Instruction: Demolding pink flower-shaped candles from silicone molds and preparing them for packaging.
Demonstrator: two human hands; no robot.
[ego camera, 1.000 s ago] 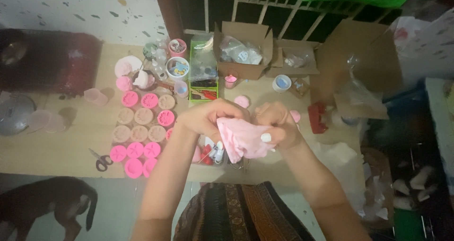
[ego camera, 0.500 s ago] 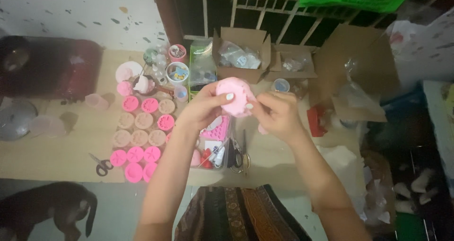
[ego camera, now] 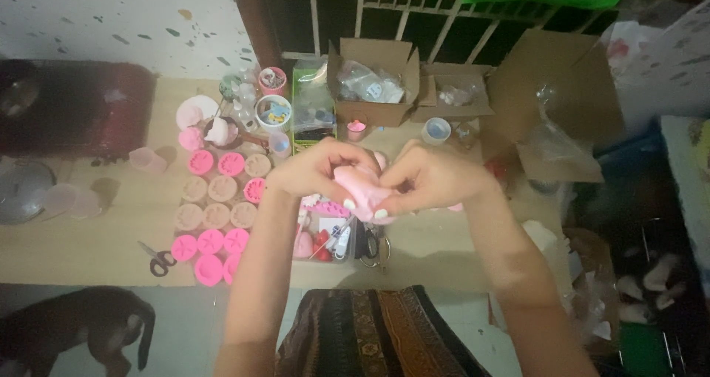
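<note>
Both of my hands grip one soft pink mould (ego camera: pixel 360 192) in front of my chest, above the low wooden table (ego camera: pixel 89 229). My left hand (ego camera: pixel 319 171) curls over its left side. My right hand (ego camera: pixel 433 177) pinches its right side, fingertips pressing into the lower edge. Directly below the hands lies a clear tray (ego camera: pixel 333 238) with small red and pink bits and tools.
Rows of round pink and beige moulds (ego camera: pixel 218 213) cover the table's left part, with scissors (ego camera: pixel 157 259) near its front edge. Cups and jars (ego camera: pixel 270 111) and open cardboard boxes (ego camera: pixel 373 85) stand at the back. A dark dog (ego camera: pixel 81 333) lies on the floor, lower left.
My hands rose with the pink mould from low over the tray, then came down a little and closer together, squeezing it.
</note>
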